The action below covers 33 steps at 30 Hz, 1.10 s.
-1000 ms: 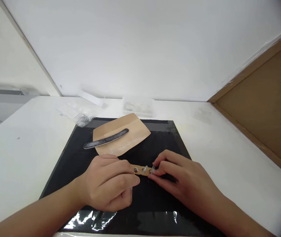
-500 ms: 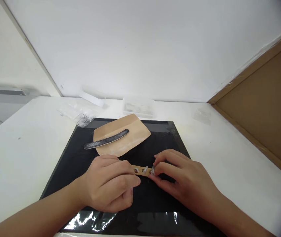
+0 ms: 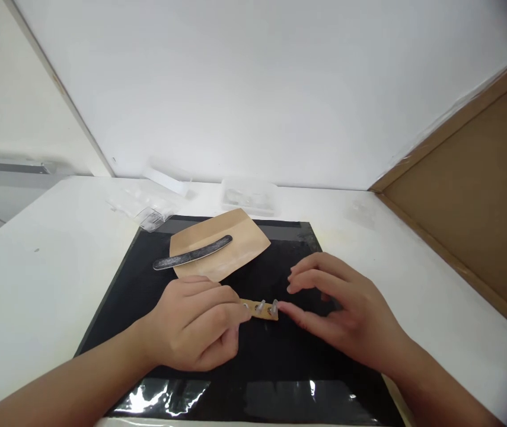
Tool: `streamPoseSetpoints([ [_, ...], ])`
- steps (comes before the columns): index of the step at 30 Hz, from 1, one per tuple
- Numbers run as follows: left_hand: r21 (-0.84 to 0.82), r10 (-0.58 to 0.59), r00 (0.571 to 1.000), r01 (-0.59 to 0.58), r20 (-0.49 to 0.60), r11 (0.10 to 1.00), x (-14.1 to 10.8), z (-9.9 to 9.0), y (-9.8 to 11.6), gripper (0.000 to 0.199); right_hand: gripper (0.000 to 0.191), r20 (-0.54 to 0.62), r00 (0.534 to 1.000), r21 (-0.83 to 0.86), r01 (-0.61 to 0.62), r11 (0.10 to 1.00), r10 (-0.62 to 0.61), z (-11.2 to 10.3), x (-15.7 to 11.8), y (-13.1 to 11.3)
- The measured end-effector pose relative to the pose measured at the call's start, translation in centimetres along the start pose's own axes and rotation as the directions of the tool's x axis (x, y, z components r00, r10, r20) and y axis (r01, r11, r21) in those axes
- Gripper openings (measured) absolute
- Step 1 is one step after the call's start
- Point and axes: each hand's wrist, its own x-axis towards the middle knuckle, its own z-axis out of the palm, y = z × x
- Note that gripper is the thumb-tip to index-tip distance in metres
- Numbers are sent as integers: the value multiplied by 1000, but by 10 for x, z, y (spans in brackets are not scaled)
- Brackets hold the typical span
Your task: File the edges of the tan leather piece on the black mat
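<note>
A narrow tan strip [image 3: 264, 315] lies on the black mat, with dark round spots along it. Two small clear nail tips, a middle one [image 3: 260, 306] and a right one [image 3: 273, 308], stand tilted on the strip. The fingers of my left hand [image 3: 206, 326] are closed on its left end, covering that part. My right hand [image 3: 342, 299] is open beside the right end, thumb and fingers apart. Its thumb tip is close to the right nail tip; whether they touch, I cannot tell.
Behind my left hand, a black curved nail file [image 3: 193, 255] rests across a brown paper sheet [image 3: 246, 237] on the black mat [image 3: 133, 320]. Clear plastic packaging [image 3: 146, 204] and a clear plastic box [image 3: 249, 197] are at the back. A brown-framed panel [image 3: 462, 178] stands at right.
My right hand has let go of the right nail tip and spread its fingers, moving slightly away from the strip. My left hand still holds the left end.
</note>
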Motion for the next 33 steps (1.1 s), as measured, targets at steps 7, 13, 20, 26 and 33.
streamPoseSetpoints([
  [7,197,-127,992,127,-10,972,9,-3,-4,14,4,-115,992,97,67,993,-56,-8,8,17],
  [13,479,-392,918,372,-62,795,7,-10,-26,15,19,-147,989,65,-17,998,26,2,14,35],
  [20,530,-519,855,437,7,727,2,-13,-35,28,35,-165,957,53,-234,971,239,11,15,64],
  [26,475,-563,824,474,57,742,-2,-13,-38,29,41,-143,935,47,-321,946,324,10,16,71],
  [33,471,-633,770,530,80,705,-4,-14,-46,21,33,-95,970,2,-226,974,225,10,18,73],
])
